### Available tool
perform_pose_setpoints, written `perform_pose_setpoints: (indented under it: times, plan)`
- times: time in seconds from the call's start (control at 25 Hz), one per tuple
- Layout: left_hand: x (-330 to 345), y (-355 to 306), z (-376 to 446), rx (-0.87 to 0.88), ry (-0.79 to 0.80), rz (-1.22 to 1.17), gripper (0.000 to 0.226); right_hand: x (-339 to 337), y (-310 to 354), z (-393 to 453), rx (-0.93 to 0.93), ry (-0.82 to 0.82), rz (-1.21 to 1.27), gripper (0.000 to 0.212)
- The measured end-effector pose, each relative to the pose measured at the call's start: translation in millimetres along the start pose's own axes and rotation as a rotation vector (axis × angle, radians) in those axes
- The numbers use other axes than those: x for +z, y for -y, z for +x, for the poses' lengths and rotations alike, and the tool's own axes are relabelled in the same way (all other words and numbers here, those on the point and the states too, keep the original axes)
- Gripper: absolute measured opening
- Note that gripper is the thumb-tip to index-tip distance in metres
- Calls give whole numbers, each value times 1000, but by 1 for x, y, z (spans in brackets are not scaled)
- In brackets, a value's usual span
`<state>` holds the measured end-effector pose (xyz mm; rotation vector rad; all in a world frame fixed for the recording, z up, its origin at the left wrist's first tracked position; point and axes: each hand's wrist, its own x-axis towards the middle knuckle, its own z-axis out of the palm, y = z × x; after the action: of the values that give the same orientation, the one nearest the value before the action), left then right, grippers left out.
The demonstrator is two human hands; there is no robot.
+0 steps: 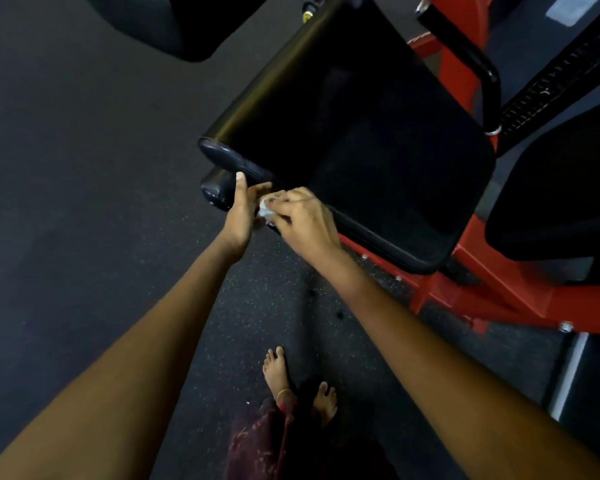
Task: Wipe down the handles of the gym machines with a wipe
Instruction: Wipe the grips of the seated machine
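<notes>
A small crumpled white wipe (264,209) sits between my two hands, below the corner of a large black padded seat (368,140). My right hand (305,223) pinches the wipe with curled fingers. My left hand (240,211) reaches in from the left with its thumb up; its fingers curl under toward the wipe and lie against a black rounded handle end (215,190) that sticks out beneath the pad. Most of the handle is hidden behind my hands and the pad.
The machine's red steel frame (465,292) runs along the floor to the right. A second black pad (551,202) stands at the right edge and another dark pad (174,26) at the top. My bare feet (298,382) stand on dark speckled rubber flooring (84,168).
</notes>
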<state>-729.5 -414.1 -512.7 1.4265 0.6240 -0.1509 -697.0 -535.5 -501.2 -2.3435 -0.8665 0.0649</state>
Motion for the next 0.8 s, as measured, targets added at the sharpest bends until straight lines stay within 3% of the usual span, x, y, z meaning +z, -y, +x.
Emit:
perform_pose_setpoints:
  times: [0.08,0.28,0.48,0.64,0.8]
  plan:
    - [0,4,1,18,7,-37,67,6,-8,-4,-90,154,-62,18]
    - [-2,15,6,82,8,26,65,-26,-47,-40,-193,270,-109,14]
    - [-4,17,11,136,-45,89,54,-11,-14,5,-122,78,-41,19]
    - [-1,16,14,150,-48,91,54,-4,-30,-10,-188,171,-50,21]
    - [-3,20,17,289,-56,313,21,-36,-66,-44,-181,278,-22,22]
